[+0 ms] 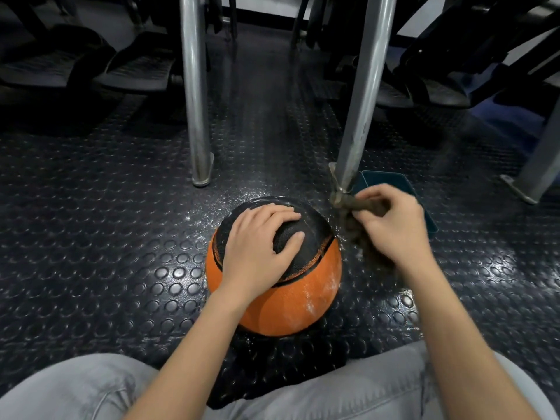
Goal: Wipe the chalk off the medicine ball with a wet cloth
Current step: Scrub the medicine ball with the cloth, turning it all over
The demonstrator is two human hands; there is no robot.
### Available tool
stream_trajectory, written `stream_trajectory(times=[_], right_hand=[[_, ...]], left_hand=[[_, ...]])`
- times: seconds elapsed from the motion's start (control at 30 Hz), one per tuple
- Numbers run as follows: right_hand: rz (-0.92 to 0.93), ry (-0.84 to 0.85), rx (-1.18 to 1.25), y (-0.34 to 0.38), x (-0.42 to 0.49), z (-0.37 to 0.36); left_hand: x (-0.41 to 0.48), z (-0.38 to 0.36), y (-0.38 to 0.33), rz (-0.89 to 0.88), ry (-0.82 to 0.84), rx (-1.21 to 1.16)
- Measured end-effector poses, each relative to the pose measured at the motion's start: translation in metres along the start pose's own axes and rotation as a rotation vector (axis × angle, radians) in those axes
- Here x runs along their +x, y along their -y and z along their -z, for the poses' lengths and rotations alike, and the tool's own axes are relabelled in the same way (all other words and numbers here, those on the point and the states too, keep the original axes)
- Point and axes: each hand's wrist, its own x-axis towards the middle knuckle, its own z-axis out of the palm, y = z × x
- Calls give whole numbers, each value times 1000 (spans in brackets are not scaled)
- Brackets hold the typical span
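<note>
An orange and black medicine ball (303, 298) sits on the studded rubber floor just in front of my knees. White chalk streaks show on its lower right orange side. My left hand (260, 247) rests on top of the ball with fingers spread over the black panel. My right hand (394, 225) is just right of the ball and grips a dark brown cloth (360, 225), which hangs blurred beside the ball's upper right edge.
A teal tray (394, 180) lies on the floor behind my right hand. Two shiny metal legs (197, 116) (360, 110) stand just beyond the ball. Chalk dust speckles the floor (218, 204) around the ball. Dark gym equipment lines the back.
</note>
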Motion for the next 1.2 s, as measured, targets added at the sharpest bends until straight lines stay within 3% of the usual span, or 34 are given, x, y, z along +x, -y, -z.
stream_trajectory(times=[0.07,0.1,0.17,0.23,0.27,0.33,0.4,0.5,0.6,0.7,0.8,0.87,0.97,1.03,1.1,1.13,1.2], right_hand=[[56,61,392,8,0,6],[53,146,411,9,0,2],[10,292,166,-3,1,-16],[-23,258,-172,-11,2,-22],[-22,196,-200,-12,3,-21],[36,75,16,-7,5,-15],[117,99,242,2,3,-15],[137,289,188,1,-3,-28],[133,339,120,-3,1,-20],[77,448,90,-10,7,-8],[10,225,-251,-16,8,-7],[67,81,-111,-10,6,-3],[181,240,285,5,2,1],[142,366,126,3,3,-10],[76,280,-249,-5,5,-16],[46,184,-312,-7,6,-13],[65,25,-20,-4,6,-3]], left_hand=[[-1,0,1,2,-6,6],[-1,1,1,-6,-8,6],[-1,2,2,-29,-4,-4],[-1,3,2,-41,6,-28],[-1,3,2,-40,6,-41],[-2,3,3,-33,6,-77],[-3,4,2,6,-13,-133],[-2,8,3,105,-60,-56],[-2,12,5,190,63,-18],[-4,9,3,167,120,-60],[-5,6,-2,119,117,-53],[-6,5,-2,109,111,-56],[-5,5,0,129,114,-83],[-4,6,1,150,130,-104],[-3,6,1,169,134,-110],[-3,7,1,173,136,-109],[-3,7,2,179,126,-106]])
